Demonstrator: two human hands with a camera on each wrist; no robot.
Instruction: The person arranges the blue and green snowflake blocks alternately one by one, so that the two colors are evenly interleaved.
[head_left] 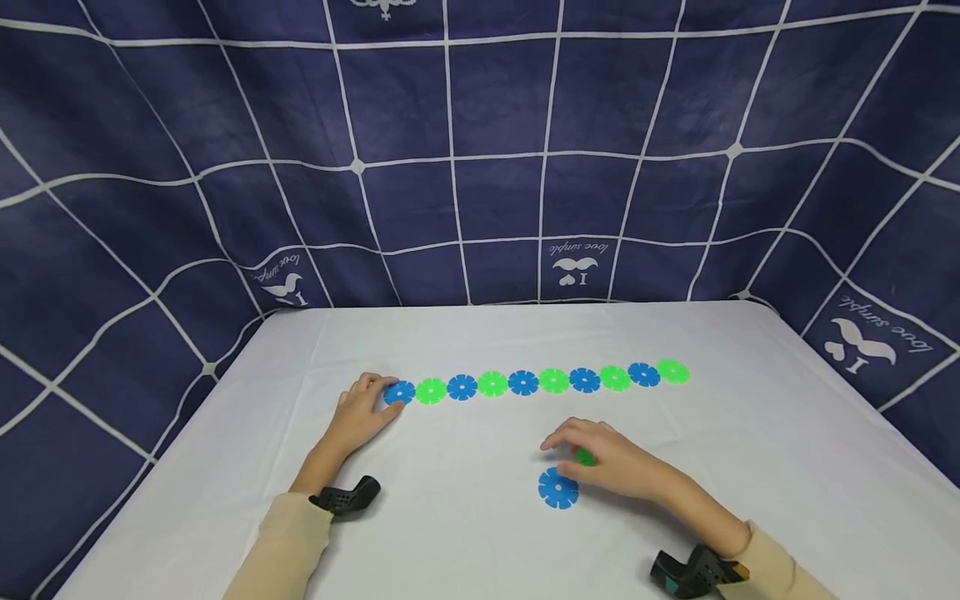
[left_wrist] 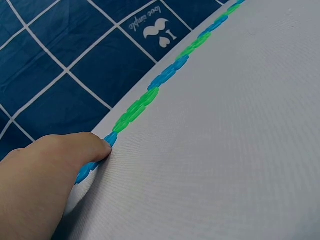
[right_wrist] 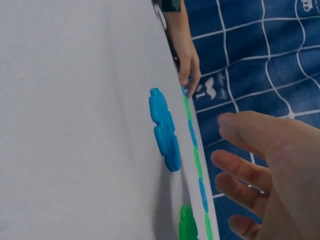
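A row of notched plastic snowflake discs, blue and green by turns, lies flat across the table in the head view. My left hand [head_left: 364,412] is at its left end, thumb and index finger at opposite edges of the end blue snowflake disc [head_left: 400,392]. In the left wrist view the thumb [left_wrist: 95,147] touches that disc and hides part of it. Nearer to me, a loose blue snowflake disc [head_left: 558,488] lies by my right thumb. My right hand [head_left: 607,461] hovers with fingers apart, holding nothing. Beneath it a green snowflake disc [head_left: 586,457] is partly hidden.
A white cloth [head_left: 450,517] covers the table. Behind it and at both sides hangs a dark blue curtain [head_left: 495,200] with white grid lines. The row's right end is a green disc [head_left: 673,372]. Each wrist carries a black camera mount [head_left: 347,497].
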